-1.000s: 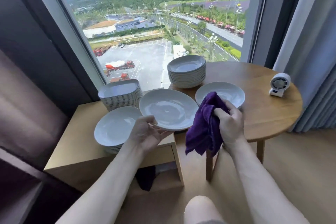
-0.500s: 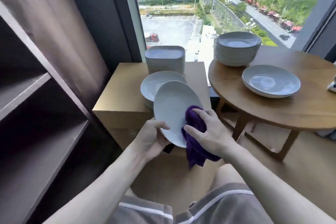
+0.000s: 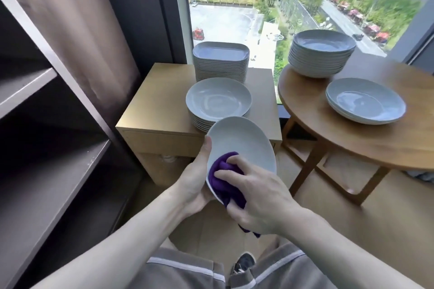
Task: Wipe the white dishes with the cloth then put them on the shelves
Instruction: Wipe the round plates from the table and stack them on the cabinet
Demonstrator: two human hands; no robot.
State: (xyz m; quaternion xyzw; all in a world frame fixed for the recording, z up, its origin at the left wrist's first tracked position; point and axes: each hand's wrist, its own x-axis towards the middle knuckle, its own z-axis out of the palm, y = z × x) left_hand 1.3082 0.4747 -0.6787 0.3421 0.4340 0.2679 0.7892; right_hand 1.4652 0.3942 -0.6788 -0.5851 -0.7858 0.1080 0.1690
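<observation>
Since 0.5 s ago: purple cloth [image 3: 223, 176] has slid from the rim onto the lower face of the white plate [image 3: 244, 141] | left hand [image 3: 195, 183] grips the plate's left rim, plate tilted in the air before wooden cabinet [image 3: 152, 105] | right hand [image 3: 258, 197] curls round the cloth, pressing it to the plate | shelves [image 3: 54, 171] at left

The left hand [image 3: 195, 183] is gripping a tilted white ceramic dish [image 3: 244, 143]; the right hand [image 3: 258, 197] is pressing a bunched purple cloth [image 3: 222, 171] under its fingers [image 3: 231, 162] against it.

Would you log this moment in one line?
phase: wiping | left hand: grips dish rim | right hand: presses purple cloth inside dish
</observation>
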